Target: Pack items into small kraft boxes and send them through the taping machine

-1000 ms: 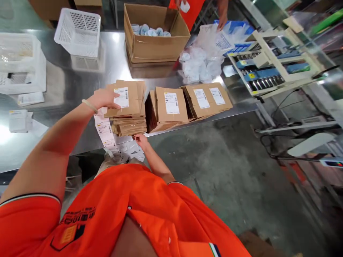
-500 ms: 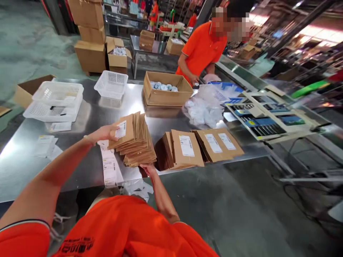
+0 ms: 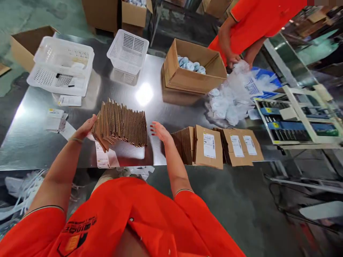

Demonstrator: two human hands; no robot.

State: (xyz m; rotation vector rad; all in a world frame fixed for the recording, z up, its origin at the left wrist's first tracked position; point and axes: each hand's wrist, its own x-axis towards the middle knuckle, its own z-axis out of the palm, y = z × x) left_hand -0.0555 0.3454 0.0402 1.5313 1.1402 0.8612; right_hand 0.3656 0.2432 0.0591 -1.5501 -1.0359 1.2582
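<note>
Along the near edge of the brushed metal table [image 3: 152,110], left of its middle, a row of thin, flat, brown cardboard mailers [image 3: 122,123] stands on edge, packed face to face with the upper edges exposed. The left hand [image 3: 87,128] bears against the outer face at the row's left end, its fingers reaching round the far side; how tightly they are bent cannot be told, since the cardboard partly hides them. This contact probably serves as a bookend, for the leftmost pieces lean and fan outwards, whereas those at the right end stand closer to upright. The right hand [image 3: 161,134] is open, with extended fingers and nothing in its grasp; it lies just beyond the row's right end, a narrow gap of bare metal between fingertips and cardboard. The row thus lies between the two hands, touched by the left alone. Towards the table's right end, beside the right forearm, are brown cardboard packs with white printed labels [image 3: 209,159], overlapping like leaning books, presumably so that each supports the next and the front labels face upwards. A strip of white printed paper labels [image 3: 103,157] lies between the row and the near edge, close to the left hand.
</note>
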